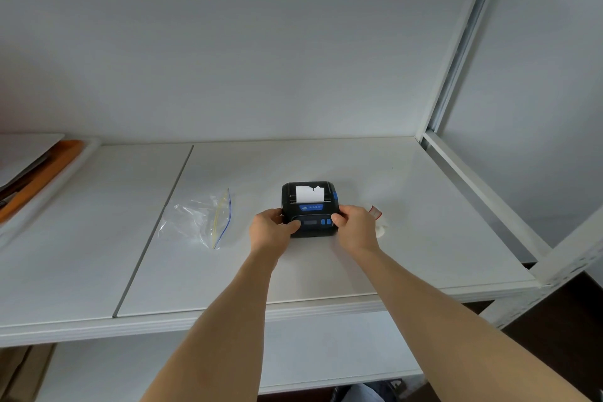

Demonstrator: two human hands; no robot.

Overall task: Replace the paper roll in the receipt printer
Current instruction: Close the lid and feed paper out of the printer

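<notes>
Left hand (271,228), right hand (355,227) grip printer (309,208) sides (mid-shelf (326,277), edges well apart).

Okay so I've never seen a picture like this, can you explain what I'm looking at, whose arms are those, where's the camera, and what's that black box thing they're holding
The camera sits on a person's head and looks forward and down, so the two bare arms are the wearer's own. There is no robot. The surface is a white shelf in a metal rack. The black box is a small receipt printer with blue buttons; a strip of white paper shows at its top. The left hand and the right hand grip its two sides. A clear plastic zip bag lies to the left. Behind the right hand, something white peeks out, possibly a paper roll, but it is mostly hidden.
</notes>
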